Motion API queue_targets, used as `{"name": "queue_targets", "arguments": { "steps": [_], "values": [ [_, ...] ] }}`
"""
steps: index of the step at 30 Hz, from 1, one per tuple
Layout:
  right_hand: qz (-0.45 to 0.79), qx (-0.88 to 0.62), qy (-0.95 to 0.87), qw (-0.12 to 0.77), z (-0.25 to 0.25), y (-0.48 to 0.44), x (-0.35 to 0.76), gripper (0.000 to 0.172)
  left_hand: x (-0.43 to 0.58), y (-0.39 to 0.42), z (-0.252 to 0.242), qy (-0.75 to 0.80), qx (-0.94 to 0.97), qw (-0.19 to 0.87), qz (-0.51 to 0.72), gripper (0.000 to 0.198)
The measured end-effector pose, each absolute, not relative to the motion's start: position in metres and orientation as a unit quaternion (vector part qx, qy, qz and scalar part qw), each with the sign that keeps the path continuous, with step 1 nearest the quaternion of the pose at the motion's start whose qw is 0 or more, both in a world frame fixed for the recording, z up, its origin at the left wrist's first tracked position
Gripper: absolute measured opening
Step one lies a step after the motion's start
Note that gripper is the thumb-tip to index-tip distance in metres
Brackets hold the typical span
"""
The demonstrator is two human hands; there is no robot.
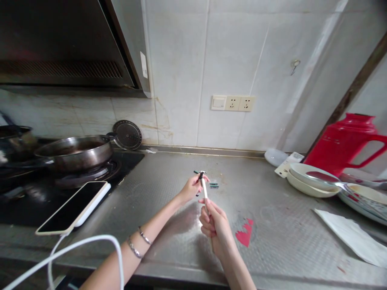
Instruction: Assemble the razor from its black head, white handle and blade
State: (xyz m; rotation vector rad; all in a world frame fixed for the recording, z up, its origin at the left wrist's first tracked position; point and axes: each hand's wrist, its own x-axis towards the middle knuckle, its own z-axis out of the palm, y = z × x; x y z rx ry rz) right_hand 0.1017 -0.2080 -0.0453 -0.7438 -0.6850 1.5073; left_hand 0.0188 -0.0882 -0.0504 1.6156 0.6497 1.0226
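Metal counter (169, 173) — white stick (204, 187) in right fingers (206, 220), tip (201, 174) unclear.

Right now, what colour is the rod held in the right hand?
The rod in the right hand is white; best seen in the head view.

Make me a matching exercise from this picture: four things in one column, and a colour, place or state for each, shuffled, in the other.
Things:
1. Phone
2. Stick
3. Jug
4. Wide pan

Descriptions:
A. Gripped by the right hand
B. Silvery, over a burner
C. Dark screen facing up
D. Red, near the right edge of the view

Right pairs: 1-C, 2-A, 3-D, 4-B
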Motion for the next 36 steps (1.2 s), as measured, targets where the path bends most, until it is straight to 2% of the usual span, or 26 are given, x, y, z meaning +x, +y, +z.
{"name": "queue_targets", "arguments": {
  "steps": [6, 15, 17, 20, 25, 30, 33, 36],
  "values": [
    [0.626, -0.297, -0.314, 0.649, -0.033, -0.204, 0.111, 0.032, 0.021, -0.092, -0.049, 0.265, 0.687, 0.521, 0.433, 0.033],
    [0.660, -0.319, -0.312, 0.604, -0.040, -0.215, 0.110, 0.030, 0.014, -0.084, -0.048, 0.278, 0.665, 0.524, 0.454, 0.035],
    [0.617, -0.339, -0.357, 0.614, -0.035, -0.217, 0.118, 0.029, 0.011, -0.083, -0.045, 0.282, 0.675, 0.500, 0.463, 0.033],
    [0.473, -0.405, -0.461, 0.632, -0.023, -0.212, 0.141, 0.028, 0.010, -0.084, -0.042, 0.292, 0.705, 0.449, 0.464, 0.032],
    [0.255, -0.566, -0.560, 0.549, -0.004, -0.201, 0.178, 0.037, 0.010, -0.090, -0.040, 0.319, 0.732, 0.421, 0.431, 0.028],
    [0.192, -0.619, -0.622, 0.440, 0.007, -0.199, 0.175, 0.050, 0.010, -0.095, -0.037, 0.296, 0.755, 0.412, 0.415, 0.016],
    [0.150, -0.627, -0.645, 0.410, 0.006, -0.198, 0.173, 0.053, 0.009, -0.098, -0.035, 0.271, 0.767, 0.416, 0.407, 0.011],
    [0.150, -0.648, -0.631, 0.400, 0.001, -0.198, 0.181, 0.055, 0.010, -0.099, -0.035, 0.266, 0.775, 0.414, 0.397, 0.015]
  ]
}}
